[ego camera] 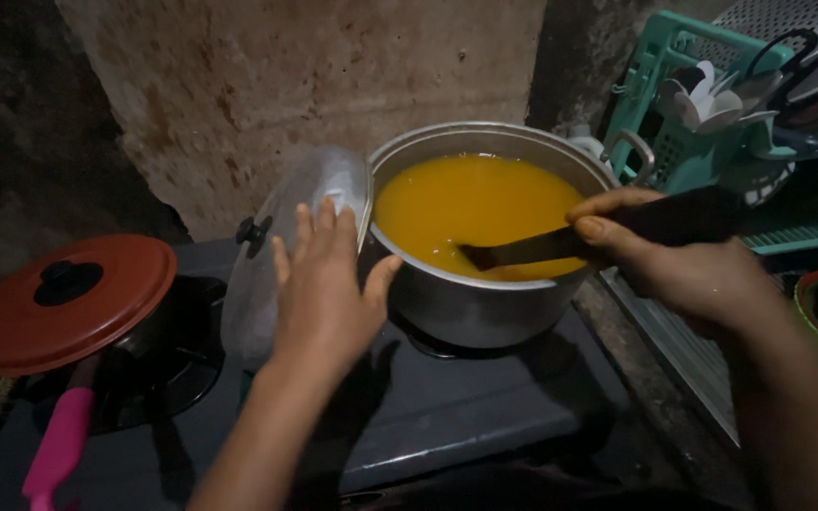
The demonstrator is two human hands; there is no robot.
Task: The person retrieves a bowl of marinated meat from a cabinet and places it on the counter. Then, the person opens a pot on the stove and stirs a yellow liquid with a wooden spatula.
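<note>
- On the right burner of the dark stove (485, 416): a metal pot (485, 293) sitting nearly full of orange-yellow liquid (471, 203), uncovered and so open for stirring.
- Dipping into that liquid from the right rim: a dark ladle (523, 250), its bowl end lying under the surface, its long handle slanting up and out to the right.
- Gripping the handle: right hand (693, 274), fingers wrapped together around it and thumb pressing on top, clamped firmly enough to be steering the tool.
- Hovering against the pot's left wall: left hand (326, 289), fingers spread apart and flat, thumb angled toward the metal, seemingly steadying the pot; actual contact hard to tell.
- Leaning just behind that hand: a domed metal lid (276, 246) with a black knob, propped on edge beside the pot, likely parked there to keep the pot open.
- Sitting on the left burner: a second pan under a red lid (68, 303), with a pink handle (59, 445) pointing toward the viewer.
- Standing at far right: a teal dish rack (684, 142) holding spoons and scissors.
</note>
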